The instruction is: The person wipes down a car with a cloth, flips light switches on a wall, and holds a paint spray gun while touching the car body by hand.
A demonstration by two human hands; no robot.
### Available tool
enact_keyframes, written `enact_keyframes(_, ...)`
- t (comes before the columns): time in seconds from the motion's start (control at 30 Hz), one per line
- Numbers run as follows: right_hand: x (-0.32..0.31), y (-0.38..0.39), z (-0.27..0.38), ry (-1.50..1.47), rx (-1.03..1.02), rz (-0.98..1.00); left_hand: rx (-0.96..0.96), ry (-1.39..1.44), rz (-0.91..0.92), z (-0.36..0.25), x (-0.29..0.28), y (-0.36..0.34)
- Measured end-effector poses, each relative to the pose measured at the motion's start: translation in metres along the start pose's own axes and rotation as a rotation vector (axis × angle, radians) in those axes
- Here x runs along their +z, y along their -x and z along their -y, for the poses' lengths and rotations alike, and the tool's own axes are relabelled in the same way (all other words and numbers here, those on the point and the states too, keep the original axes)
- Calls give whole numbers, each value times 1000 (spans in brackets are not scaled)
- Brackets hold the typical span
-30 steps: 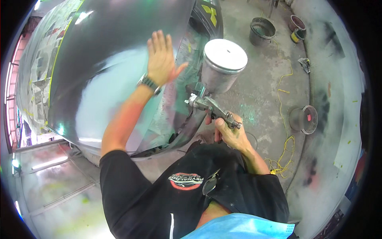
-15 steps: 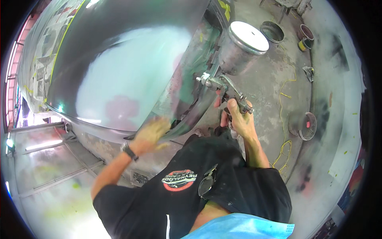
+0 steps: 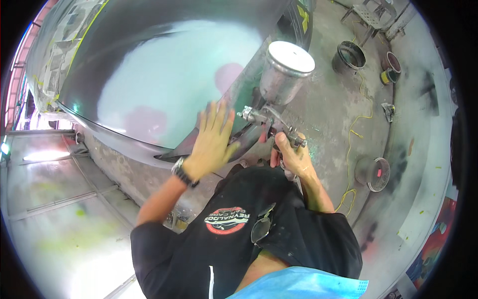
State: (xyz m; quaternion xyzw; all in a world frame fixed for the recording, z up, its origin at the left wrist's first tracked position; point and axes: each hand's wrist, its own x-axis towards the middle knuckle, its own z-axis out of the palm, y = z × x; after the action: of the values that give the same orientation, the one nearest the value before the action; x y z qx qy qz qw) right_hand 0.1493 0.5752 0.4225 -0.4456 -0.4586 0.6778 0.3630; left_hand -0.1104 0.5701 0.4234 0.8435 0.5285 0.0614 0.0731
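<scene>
My right hand (image 3: pixel 295 157) grips a metal spray gun (image 3: pixel 271 119) by its handle, thumb up near the back of the body. On top of the gun sits a metal cup (image 3: pixel 281 82) with a white lid. The nozzle points left, toward a car panel (image 3: pixel 164 84) with a large pale grey-green primed patch and two pinkish spots. My left hand (image 3: pixel 211 142) is stretched flat with fingers spread, over the panel's near right corner; whether it touches the surface I cannot tell. A dark watch is on that wrist.
Paper masking (image 3: pixel 52 79) covers the car at far left. Black bucket (image 3: pixel 348 57), smaller pots (image 3: pixel 389 75) and another bucket (image 3: pixel 372 174) stand on the concrete floor at right. A yellow cord (image 3: pixel 351 132) trails there. A chair (image 3: pixel 371 17) stands at the back, beside a paint-marked wall (image 3: pixel 418 129).
My left hand has moved right and farther forward, its fingers now spread and pointing ahead. The spray gun in my right hand has shifted slightly left and down in view.
</scene>
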Motion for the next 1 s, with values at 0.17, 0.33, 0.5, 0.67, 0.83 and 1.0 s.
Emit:
enact_keyframes(0.17,-12,2,-1,89,-16,25,84,-359,-26,23,3,-114)
enact_keyframes(0.33,-21,-6,8,-21,-107,-101,113,-537,-67,61,10,-142)
enact_keyframes(0.5,-14,-10,17,8,-122,-114,-75,-339,-200,119,-53,-67)
enact_keyframes(0.67,-7,-10,31,78,-149,-51,-533,-461,-253,232,-116,11)
enact_keyframes(0.83,-10,-11,32,89,-137,62,-923,-379,-537,299,-118,48)
enact_keyframes(1.0,-5,-23,39,57,-113,104,-775,-368,-666,135,-33,18)
